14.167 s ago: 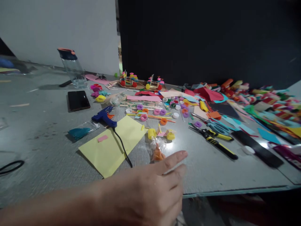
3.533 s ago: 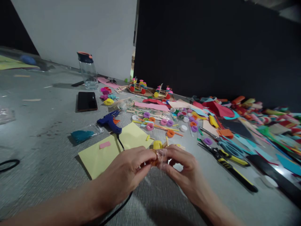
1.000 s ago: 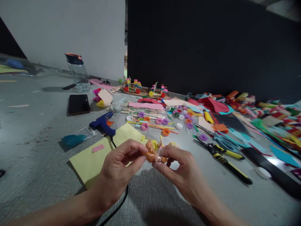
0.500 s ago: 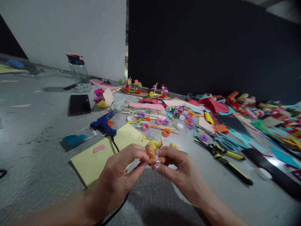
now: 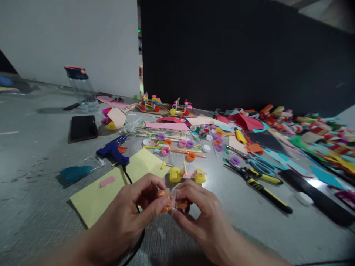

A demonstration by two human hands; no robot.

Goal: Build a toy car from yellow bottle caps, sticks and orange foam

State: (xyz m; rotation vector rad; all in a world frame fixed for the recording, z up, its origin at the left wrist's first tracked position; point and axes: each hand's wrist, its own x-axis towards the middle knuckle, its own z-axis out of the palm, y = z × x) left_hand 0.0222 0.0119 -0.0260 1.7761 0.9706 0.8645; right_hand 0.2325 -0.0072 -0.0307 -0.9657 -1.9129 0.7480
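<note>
Between my hands is a soft orange lump (image 5: pixel 163 193) that looks like modelling clay, in clear crinkled plastic. My left hand (image 5: pixel 129 212) pinches its left part between thumb and fingers. My right hand (image 5: pixel 203 212) grips the plastic and the orange part on the right. The fingers hide much of the lump. Just beyond the hands sits a small construction with yellow wheel-like pieces (image 5: pixel 175 174) and sticks. Yellow paper (image 5: pixel 91 197) lies beside and partly behind my left hand, with a small pink strip (image 5: pixel 107 181) on it.
Left are a blue glue gun (image 5: pixel 115 150) with a black cord, a bagged teal lump (image 5: pixel 76 173), a phone (image 5: pixel 83 128) and a water bottle (image 5: pixel 83 92). Right lie pliers (image 5: pixel 266 194) and scissors (image 5: pixel 262 166). Coloured rings, paper scraps and two small stick-built vehicles (image 5: pixel 149 103) stand farther back.
Both hands have come lower in the view with the orange lump still between them. The yellow-wheeled construction shows more fully now. The whole scene has shifted slightly left.
</note>
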